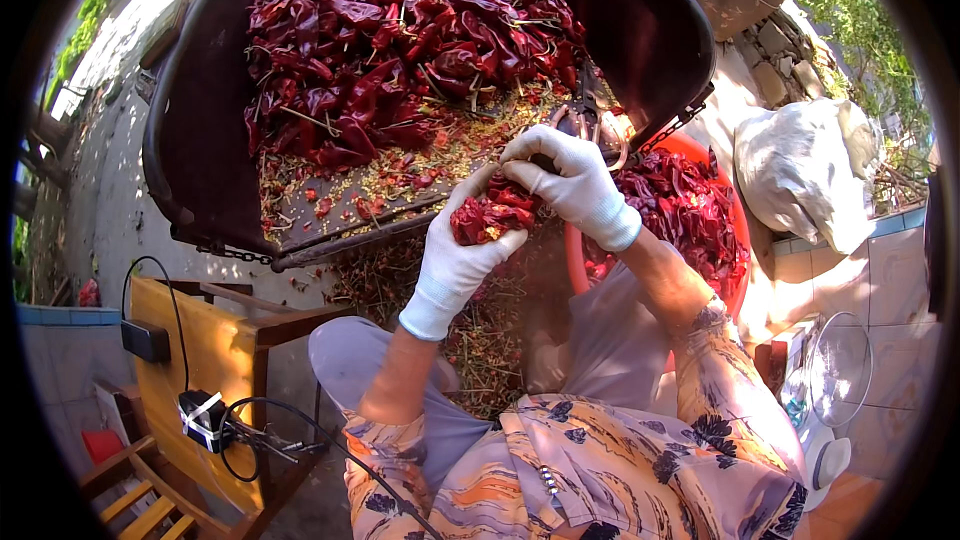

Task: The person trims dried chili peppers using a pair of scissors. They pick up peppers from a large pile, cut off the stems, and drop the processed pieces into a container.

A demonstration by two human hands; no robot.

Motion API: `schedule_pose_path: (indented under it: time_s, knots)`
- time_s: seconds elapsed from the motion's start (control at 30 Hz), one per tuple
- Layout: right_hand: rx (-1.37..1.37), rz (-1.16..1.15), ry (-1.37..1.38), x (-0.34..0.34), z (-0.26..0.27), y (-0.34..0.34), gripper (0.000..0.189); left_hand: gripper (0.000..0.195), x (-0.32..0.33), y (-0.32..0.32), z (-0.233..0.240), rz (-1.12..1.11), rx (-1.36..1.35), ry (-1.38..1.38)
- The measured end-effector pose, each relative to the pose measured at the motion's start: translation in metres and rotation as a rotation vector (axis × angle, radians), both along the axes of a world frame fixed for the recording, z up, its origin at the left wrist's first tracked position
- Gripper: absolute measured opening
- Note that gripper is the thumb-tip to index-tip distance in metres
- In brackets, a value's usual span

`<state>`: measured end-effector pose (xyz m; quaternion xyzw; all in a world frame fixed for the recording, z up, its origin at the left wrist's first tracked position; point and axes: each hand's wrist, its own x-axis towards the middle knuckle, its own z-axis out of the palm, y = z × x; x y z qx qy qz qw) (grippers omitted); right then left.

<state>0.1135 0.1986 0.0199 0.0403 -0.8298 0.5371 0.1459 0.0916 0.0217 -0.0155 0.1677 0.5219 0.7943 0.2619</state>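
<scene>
My left hand (pixel 457 259), in a white knit glove, is closed around a small bunch of dried red peppers (pixel 491 219). Pale seeds show at a torn part of the bunch. My right hand (pixel 574 180), gloved the same way, pinches the bunch's upper end between thumb and bent fingers; its fingertips partly hide what they grip. Both hands are just past the near edge of a dark metal cart bed (pixel 202 90). Inside it lies a heap of dried red peppers (pixel 405 45) with loose seeds and stems. Beside my right hand rest scissors (pixel 589 101).
A red basin (pixel 741 270) full of peppers stands right of my knees. Stems and scraps (pixel 487 352) litter the ground between my feet. A wooden chair (pixel 195 345) with a cable stands left, a white sack (pixel 802 165) right. Chains hang at the cart's corners.
</scene>
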Motion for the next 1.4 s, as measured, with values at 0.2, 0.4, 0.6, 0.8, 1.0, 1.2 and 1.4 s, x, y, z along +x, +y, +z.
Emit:
schedule_pose_path:
  time_s: [0.2, 0.4, 0.6, 0.8, 1.0, 1.2, 1.4]
  knots:
    - [-0.611, 0.086, -0.495, -0.001, 0.008, 0.004, 0.014, 0.061, -0.002, -0.013, 0.008, -0.056, -0.111, 0.043]
    - [-1.415, 0.417, -0.535, -0.006, -0.012, 0.017, 0.014, 0.062, -0.005, -0.015, 0.004, -0.129, -0.046, 0.182]
    - [-0.278, 0.11, -0.629, -0.002, 0.011, 0.028, 0.023, 0.064, -0.01, -0.017, -0.004, 0.063, 0.043, -0.077]
    - [-0.142, 0.354, -0.43, 0.017, 0.012, 0.011, 0.077, 0.06, -0.008, -0.01, 0.001, 0.14, 0.199, -0.169]
    - [0.092, 0.105, -0.127, 0.025, -0.007, -0.028, 0.105, 0.084, 0.004, 0.004, -0.005, 0.085, 0.093, -0.084]
    - [-0.137, -0.123, -0.111, 0.044, -0.009, -0.026, 0.088, 0.094, 0.012, 0.022, -0.006, -0.196, 0.155, -0.11]
    - [-0.051, -0.59, -0.024, 0.085, 0.013, 0.035, 0.082, 0.087, 0.011, 0.034, -0.015, -0.015, 0.326, -0.1]
